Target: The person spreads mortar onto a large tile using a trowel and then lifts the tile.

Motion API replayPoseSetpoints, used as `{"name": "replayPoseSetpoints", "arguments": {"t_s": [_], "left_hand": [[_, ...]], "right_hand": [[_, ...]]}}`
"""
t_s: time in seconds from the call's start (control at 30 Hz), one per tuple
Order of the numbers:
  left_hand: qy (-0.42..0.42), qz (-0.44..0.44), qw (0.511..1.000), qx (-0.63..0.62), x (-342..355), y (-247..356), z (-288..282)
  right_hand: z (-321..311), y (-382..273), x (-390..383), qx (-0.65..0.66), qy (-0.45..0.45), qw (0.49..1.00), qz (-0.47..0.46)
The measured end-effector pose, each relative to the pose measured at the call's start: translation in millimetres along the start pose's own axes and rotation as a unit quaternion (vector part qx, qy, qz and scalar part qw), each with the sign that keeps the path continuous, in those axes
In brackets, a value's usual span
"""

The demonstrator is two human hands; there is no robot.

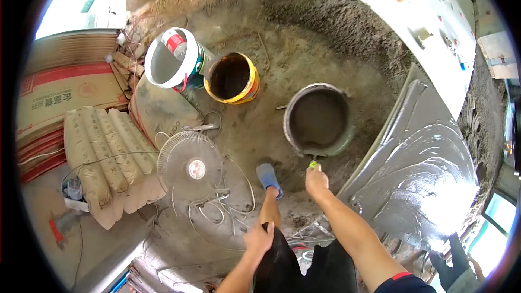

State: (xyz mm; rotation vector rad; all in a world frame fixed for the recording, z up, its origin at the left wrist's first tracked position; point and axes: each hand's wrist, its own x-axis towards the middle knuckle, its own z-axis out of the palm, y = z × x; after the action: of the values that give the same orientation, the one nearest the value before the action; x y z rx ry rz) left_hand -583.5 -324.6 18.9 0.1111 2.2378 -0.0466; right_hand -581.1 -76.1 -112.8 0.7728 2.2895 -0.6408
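Right hand [316, 179]: closed round green-handled trowel [313, 161], blade in grey mortar bucket [318, 119], part full; left hand [259, 237]: open, resting on thigh; screed floor [429, 168] half smoothed, wet

Bright daylight, wet-surface glare right — fisheye-bent, dark rim

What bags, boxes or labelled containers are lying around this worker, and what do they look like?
Cardboard boxes: flat stack at far left, tan with red bands and print.
Sacks: piled beside the boxes, beige, ribbed.
Can: inside the white bucket, red and white label.
Yellow bucket: beside the white one, dark inside.
Fan: round red label at its hub.
No screens.
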Motion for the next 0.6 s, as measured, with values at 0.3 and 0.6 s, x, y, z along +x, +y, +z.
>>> {"name": "replayPoseSetpoints", "arguments": {"t_s": [0.3, 0.6], "left_hand": [[0.045, 0.210, 0.969, -0.125, 233.3, 103.9, -137.0], [-0.012, 0.154, 0.963, -0.222, 234.9, 236.1, -145.2]], "right_hand": [[-35.6, -8.5, -54.6, 0.143, 0.158, 0.974, 0.073], [-58.4, -65.9, -205.3, 0.348, 0.095, 0.914, 0.187]]}}
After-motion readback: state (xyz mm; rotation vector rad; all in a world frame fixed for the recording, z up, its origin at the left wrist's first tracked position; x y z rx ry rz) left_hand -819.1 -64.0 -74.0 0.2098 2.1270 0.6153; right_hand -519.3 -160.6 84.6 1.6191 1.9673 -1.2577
